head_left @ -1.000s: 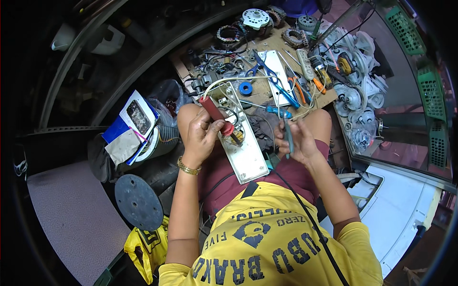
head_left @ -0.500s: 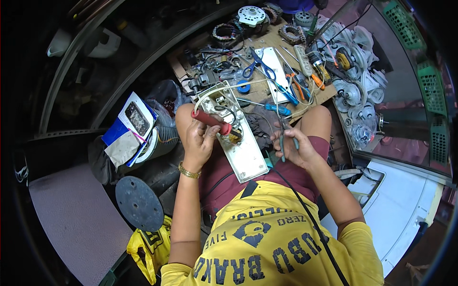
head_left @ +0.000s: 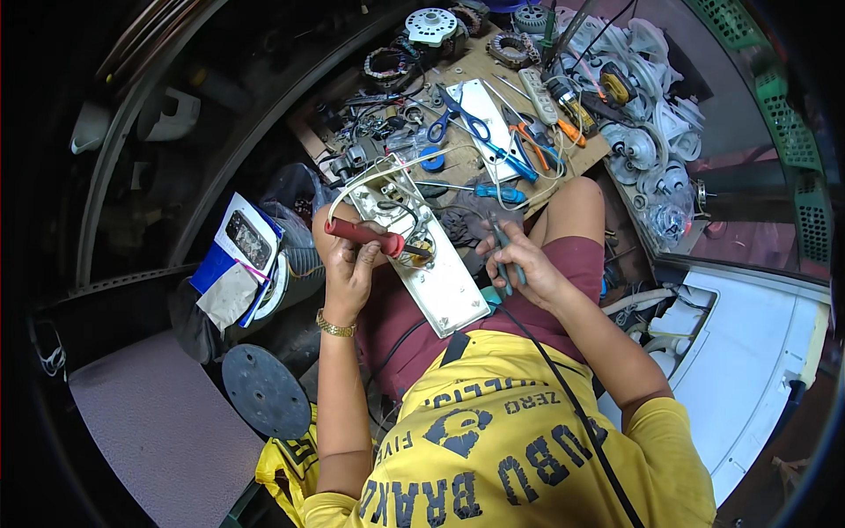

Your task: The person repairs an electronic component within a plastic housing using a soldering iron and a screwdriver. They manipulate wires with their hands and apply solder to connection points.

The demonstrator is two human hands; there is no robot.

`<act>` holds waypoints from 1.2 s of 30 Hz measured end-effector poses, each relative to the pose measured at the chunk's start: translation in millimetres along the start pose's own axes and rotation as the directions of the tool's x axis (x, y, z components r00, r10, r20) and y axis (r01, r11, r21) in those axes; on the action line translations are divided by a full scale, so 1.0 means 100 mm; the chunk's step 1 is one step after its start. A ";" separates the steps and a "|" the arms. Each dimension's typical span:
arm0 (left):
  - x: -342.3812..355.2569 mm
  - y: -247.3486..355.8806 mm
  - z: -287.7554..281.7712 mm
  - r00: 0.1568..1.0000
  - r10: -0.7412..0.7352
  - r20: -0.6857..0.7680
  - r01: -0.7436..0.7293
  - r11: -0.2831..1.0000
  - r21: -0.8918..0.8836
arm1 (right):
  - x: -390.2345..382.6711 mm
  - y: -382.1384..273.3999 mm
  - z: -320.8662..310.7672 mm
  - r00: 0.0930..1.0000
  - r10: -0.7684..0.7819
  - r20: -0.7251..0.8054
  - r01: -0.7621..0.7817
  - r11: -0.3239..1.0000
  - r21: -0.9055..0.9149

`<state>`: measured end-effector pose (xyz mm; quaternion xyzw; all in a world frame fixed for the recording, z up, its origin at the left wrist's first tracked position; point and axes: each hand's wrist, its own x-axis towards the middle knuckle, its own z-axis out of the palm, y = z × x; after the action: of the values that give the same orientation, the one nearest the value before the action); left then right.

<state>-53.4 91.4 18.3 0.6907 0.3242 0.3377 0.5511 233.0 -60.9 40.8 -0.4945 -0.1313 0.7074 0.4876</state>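
Note:
My left hand [head_left: 349, 275] is closed around the red handle of a soldering iron [head_left: 363, 235]. Its dark shaft points right, over a small yellow component [head_left: 418, 258] set in a long white casing [head_left: 446, 295]. Whether the tip touches the component I cannot tell. The casing lies tilted across my lap, with wiring and small parts at its far end. A pair of pliers [head_left: 500, 264] with grey-green handles sits in my right hand [head_left: 534, 267], to the right of the casing, jaws pointing away from me. Pale cable [head_left: 370, 180] loops over the casing's far end.
Ahead is a wooden board [head_left: 475, 66] crowded with blue scissors [head_left: 458, 114], a blue screwdriver [head_left: 497, 191], orange-handled pliers [head_left: 532, 141], a power strip [head_left: 537, 95] and motor coils [head_left: 387, 66]. White plastic parts [head_left: 647, 145] heap at the right. A black cord [head_left: 572, 387] crosses my shirt.
The head view has shifted slightly. My left hand and the soldering iron have moved a little left, the handle now flatter. In my right hand the pliers have turned, their jaws leaning further left.

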 end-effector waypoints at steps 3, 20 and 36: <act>-0.01 0.00 0.00 1.000 -0.007 -0.011 0.007 1.000 -0.003 | 0.00 0.03 0.02 0.999 -0.020 0.031 0.023 0.997 -0.072; 0.01 0.10 0.06 0.999 0.023 -0.023 -0.023 0.999 -0.023 | 0.01 0.11 -0.01 0.977 -0.204 0.058 0.204 0.833 -0.515; 0.03 0.06 0.04 0.999 0.038 0.001 -0.038 0.998 0.046 | -0.06 0.20 0.37 0.824 -0.416 0.384 0.258 -0.328 -0.909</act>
<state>-48.1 90.3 24.3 0.7092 0.3188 0.3404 0.5287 191.7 -64.3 48.6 -0.6550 -0.7329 0.1407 0.1185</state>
